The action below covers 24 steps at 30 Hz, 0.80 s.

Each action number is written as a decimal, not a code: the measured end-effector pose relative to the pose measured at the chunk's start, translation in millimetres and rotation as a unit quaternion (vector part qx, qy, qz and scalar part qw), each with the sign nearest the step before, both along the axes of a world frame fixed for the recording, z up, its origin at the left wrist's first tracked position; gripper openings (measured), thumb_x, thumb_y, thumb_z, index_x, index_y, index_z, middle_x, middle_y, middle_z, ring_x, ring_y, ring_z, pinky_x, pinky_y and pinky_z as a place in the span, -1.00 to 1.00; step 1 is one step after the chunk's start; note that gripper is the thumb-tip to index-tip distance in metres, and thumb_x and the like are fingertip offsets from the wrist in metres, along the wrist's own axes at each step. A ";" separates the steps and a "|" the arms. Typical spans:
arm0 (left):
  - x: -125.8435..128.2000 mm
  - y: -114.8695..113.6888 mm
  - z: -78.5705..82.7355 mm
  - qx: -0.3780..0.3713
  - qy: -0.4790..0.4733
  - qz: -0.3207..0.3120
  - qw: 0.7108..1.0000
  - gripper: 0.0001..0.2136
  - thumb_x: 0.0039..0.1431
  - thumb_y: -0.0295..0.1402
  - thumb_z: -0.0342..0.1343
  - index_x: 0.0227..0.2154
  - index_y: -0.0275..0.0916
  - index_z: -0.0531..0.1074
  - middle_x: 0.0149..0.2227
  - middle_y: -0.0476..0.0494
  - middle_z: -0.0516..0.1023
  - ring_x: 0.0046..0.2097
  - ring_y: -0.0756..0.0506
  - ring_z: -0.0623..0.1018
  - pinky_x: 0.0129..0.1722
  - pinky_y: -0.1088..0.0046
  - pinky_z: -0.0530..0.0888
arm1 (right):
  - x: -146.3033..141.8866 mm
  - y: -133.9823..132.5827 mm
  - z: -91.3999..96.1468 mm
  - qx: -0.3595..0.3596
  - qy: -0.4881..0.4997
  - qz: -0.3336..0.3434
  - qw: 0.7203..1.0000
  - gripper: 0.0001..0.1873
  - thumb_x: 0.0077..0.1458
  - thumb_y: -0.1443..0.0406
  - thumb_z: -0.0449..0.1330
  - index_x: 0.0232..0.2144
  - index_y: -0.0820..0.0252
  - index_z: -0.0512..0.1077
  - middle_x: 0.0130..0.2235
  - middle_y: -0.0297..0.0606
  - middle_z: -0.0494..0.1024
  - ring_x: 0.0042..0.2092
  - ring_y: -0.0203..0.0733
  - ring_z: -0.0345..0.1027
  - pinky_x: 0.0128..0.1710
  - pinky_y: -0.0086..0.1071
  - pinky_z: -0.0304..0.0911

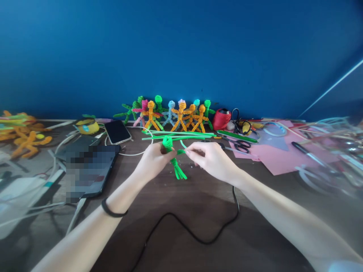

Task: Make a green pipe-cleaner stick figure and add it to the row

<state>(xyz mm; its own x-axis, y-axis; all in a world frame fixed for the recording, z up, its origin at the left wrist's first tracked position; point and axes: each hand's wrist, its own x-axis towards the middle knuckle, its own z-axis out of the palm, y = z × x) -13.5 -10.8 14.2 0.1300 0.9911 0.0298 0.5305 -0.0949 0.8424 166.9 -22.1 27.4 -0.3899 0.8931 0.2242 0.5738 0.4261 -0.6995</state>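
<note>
Left hand [157,159] clamped on green figure [168,143] by its upper body, head poking up above the fingers, legs hanging below. Right hand [208,156] just beside it, thumb and fingertips together on thin green strand [183,145]; can't tell from where I stand if it's joined on. Figure sits up front of me, midway along the table, short of the green stems [195,135].

Containers: red rounded item [221,120], dark at its top, by the wall; contents can't be made out. Yellow round item [86,127] left of phone [117,132], inside too small to read. Far right clutter blurred.

Edges: blue wall [181,49] closes the back, figure row [180,117] standing near it. Tablet [106,177] bounds the left, pink paper [279,160] the right. Working room: brown tabletop [176,204] between the forearms, black cable [195,237] snaking across.
</note>
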 end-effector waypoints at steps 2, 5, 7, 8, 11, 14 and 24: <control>0.5 -0.3 0.3 0.009 0.000 0.014 1.000 -0.78 -0.07 -0.23 0.08 -0.52 -0.32 0.42 -0.66 0.06 0.29 -0.57 0.04 0.25 -0.56 0.49 0.15 | 0.1 -0.3 0.0 -0.013 0.006 -0.001 1.000 -0.77 0.08 0.27 0.03 -0.48 0.25 0.42 -0.59 -0.36 0.40 -0.55 -0.39 0.20 -0.49 -0.46 0.04; 1.7 -1.5 2.5 0.014 -0.029 0.024 0.999 -0.79 -0.05 -0.24 0.09 -0.52 -0.32 0.41 -0.67 0.08 0.26 -0.58 0.06 0.21 -0.57 0.50 0.11 | 0.6 -0.6 -0.4 -0.029 0.021 0.006 0.999 -0.78 0.08 0.26 0.03 -0.45 0.24 0.42 -0.60 -0.37 0.40 -0.55 -0.38 0.21 -0.50 -0.46 0.05; 2.9 -2.5 4.6 0.008 -0.071 0.024 0.997 -0.79 -0.05 -0.24 0.11 -0.52 -0.32 0.41 -0.65 0.07 0.29 -0.57 0.06 0.22 -0.57 0.50 0.11 | 0.6 -0.5 -0.3 -0.040 0.027 0.017 0.999 -0.80 0.07 0.29 0.03 -0.47 0.24 0.41 -0.60 -0.37 0.39 -0.55 -0.39 0.22 -0.49 -0.47 0.06; 3.6 -2.9 5.7 0.002 -0.096 0.022 0.995 -0.79 -0.06 -0.24 0.11 -0.51 -0.32 0.42 -0.64 0.06 0.31 -0.56 0.06 0.23 -0.56 0.50 0.12 | 0.5 -0.2 -0.1 -0.045 0.026 0.023 0.998 -0.80 0.07 0.31 0.04 -0.50 0.25 0.40 -0.60 -0.37 0.39 -0.54 -0.39 0.22 -0.48 -0.47 0.07; 5.7 -4.3 8.9 -0.026 -0.168 0.005 0.985 -0.82 -0.08 -0.27 0.15 -0.49 -0.32 0.44 -0.58 0.02 0.39 -0.52 0.04 0.28 -0.53 0.50 0.17 | 0.1 1.3 0.2 -0.054 0.015 0.032 0.998 -0.79 0.05 0.35 0.05 -0.57 0.26 0.38 -0.60 -0.38 0.37 -0.53 -0.40 0.21 -0.48 -0.47 0.06; 6.1 -4.9 10.2 -0.048 -0.213 -0.023 0.976 -0.83 -0.10 -0.29 0.18 -0.49 -0.30 0.45 -0.52 -0.01 0.45 -0.48 0.03 0.34 -0.49 0.49 0.21 | 1.0 3.4 -1.1 -0.070 0.015 0.037 0.997 -0.81 0.04 0.32 0.07 -0.54 0.25 0.42 -0.60 -0.39 0.34 -0.54 -0.40 0.18 -0.51 -0.47 0.04; -0.3 -7.5 17.9 -0.065 -0.170 -0.094 0.979 -0.86 -0.12 -0.29 0.21 -0.50 -0.26 0.47 -0.54 0.02 0.43 -0.48 0.02 0.36 -0.46 0.48 0.24 | 17.4 23.9 -4.6 -0.269 0.132 0.136 0.944 -0.75 -0.13 0.17 0.24 -0.53 0.29 0.41 -0.63 -0.41 0.34 -0.58 -0.42 0.20 -0.60 -0.52 0.13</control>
